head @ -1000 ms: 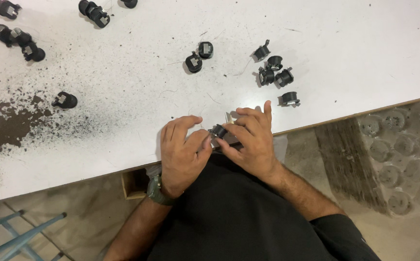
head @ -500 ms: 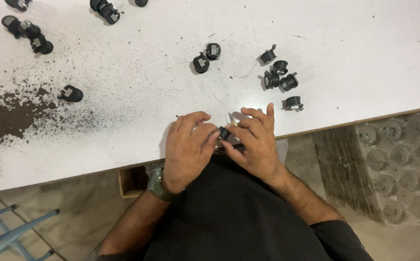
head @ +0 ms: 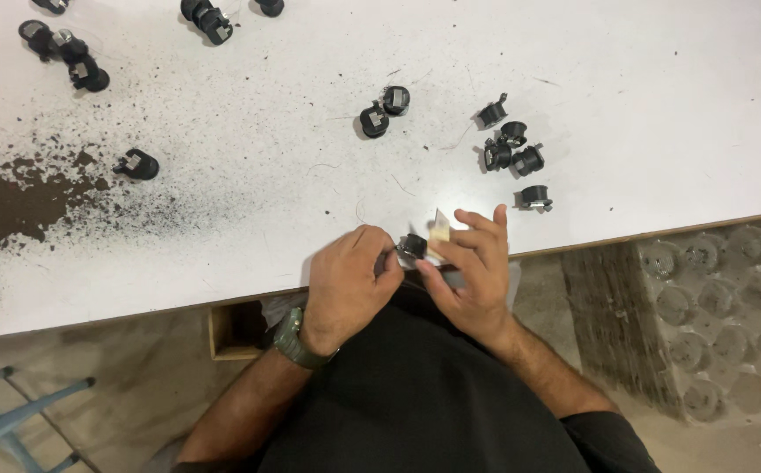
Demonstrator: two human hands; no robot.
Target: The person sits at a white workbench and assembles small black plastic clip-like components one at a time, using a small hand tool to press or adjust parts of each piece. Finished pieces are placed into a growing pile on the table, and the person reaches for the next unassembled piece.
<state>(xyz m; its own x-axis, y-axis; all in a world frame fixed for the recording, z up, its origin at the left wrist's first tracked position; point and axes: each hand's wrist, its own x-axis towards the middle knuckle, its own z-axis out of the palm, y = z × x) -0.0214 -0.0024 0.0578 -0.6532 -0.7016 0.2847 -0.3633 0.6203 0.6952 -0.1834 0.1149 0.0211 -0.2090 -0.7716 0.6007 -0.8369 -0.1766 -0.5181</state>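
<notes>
White tabletop (head: 573, 52) fills the view, worn dark and speckled toward nine o'clock. At its near edge, six o'clock, both hands meet over one small black round part (head: 412, 246): the left hand (head: 351, 285) pinches it in its fingertips, likely to steady it, while the right hand (head: 475, 273) closes in from the other side, a pale slip (head: 440, 228) held against it. Loose black parts (head: 512, 156) cluster at two o'clock, a pair (head: 384, 110) at twelve, more at ten; none crowds the hands. A moulded tray (head: 713, 315) sits on the floor at four o'clock.

Black short-sleeved shirt (head: 433, 394); dark green wristwatch (head: 295, 342), left wrist.
</notes>
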